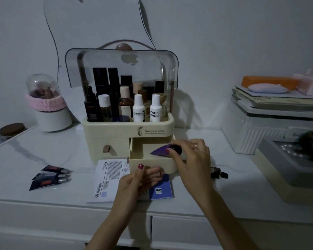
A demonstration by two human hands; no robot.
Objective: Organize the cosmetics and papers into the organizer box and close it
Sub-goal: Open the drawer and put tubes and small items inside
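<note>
On the left of the desk (34, 152) we see three dark tubes (50, 177) lying side by side, well apart from the cream organizer box (128, 129), whose clear lid (121, 67) stands raised over upright bottles. Just right of the tubes a printed paper sheet (107, 179) lies flat, touching the foot of the box, with a blue card (163, 187) beside it. Our left hand (139, 179) hovers over those papers at the front of the open right drawer (152, 160), fingers loosely curled and clamped on nothing we can make out. Our right hand (190, 156) pinches a purple tube (165, 149) by its dark cap, over the drawer. To do this well, we judge we should lower the tube flat along the drawer floor, so the papers and the other tubes fit and the drawer shuts. Further right, small dark bottles (219, 174) lie on the desk behind the right wrist, and stacked containers (271, 123) crowd that side, leaving little elbow room.
</note>
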